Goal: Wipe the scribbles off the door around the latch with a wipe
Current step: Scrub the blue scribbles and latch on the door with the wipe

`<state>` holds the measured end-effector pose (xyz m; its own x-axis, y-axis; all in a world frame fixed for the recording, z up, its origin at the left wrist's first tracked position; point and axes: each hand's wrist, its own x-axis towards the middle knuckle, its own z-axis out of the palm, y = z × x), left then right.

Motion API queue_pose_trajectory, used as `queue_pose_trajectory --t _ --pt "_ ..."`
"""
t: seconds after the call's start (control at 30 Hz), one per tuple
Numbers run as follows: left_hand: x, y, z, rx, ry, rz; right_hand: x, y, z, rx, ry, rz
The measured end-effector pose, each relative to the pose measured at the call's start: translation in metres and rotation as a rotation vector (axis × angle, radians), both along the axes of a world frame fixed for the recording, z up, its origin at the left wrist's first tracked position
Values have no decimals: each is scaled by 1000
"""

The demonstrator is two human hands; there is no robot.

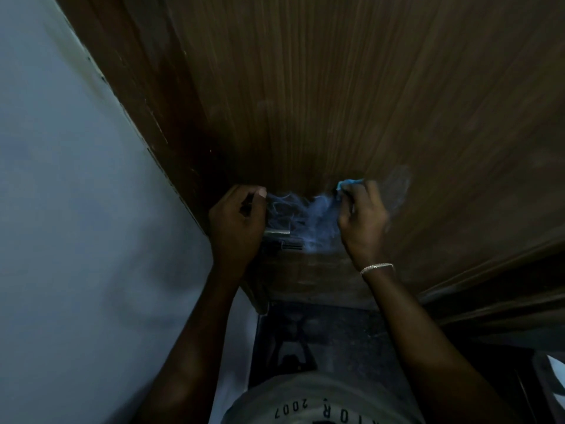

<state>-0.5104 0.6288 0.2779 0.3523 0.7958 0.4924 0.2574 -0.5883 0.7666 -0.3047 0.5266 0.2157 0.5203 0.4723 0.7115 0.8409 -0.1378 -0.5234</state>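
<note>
Right hand (362, 220) grips one wipe (348, 182); left hand (237, 221) grips one latch (282, 237)

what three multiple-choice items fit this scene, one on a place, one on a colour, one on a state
1. Where are the scribbles?
A) on the door, between the left hand and the right hand
B) far above both hands
C) only to the right of both hands

2. What colour is the wipe?
A) white
B) yellow
C) blue

3. What is the right hand doing?
A) lying open and flat
B) gripping the wipe
C) curled and holding nothing

Answers:
1 A: the pale blue marks sit on the wood in the gap between the hands.
2 C: the wad at the fingertips is bright blue.
3 B: the fingers curl round the wipe.
</note>
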Motion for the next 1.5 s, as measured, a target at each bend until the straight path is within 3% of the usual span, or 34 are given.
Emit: queue_pose_trajectory --t 0.17,0.33,0.53,0.7,0.9,1.07,1.23,1.4,1.5 --pt "6 -3 3 17 -2 -28 -1 -4 -15 -234 -74 60" --pt "1 -3 3 35 -1 -9 19 -21 -5 -2 39 -102" --pt "8 -8 1 48 1 -41 22 -26 -18 -172 -20 2" --pt "9 -12 0 54 8 -37 31 -24 1 37 35 -127" --pt "11 -18 3 38 22 -57 27 -37 -23 -268 -60 -6" --pt "6 -20 3 42 41 -41 35 -33 -12 -77 50 -95" --pt "6 -20 3 45 37 -51 22 -36 -36 -282 -21 -51" --pt "2 -18 1 37 51 -23 26 -30 -18 -85 75 -84" --pt "4 -20 -1 27 51 -47 14 -18 -22 -181 -15 2"
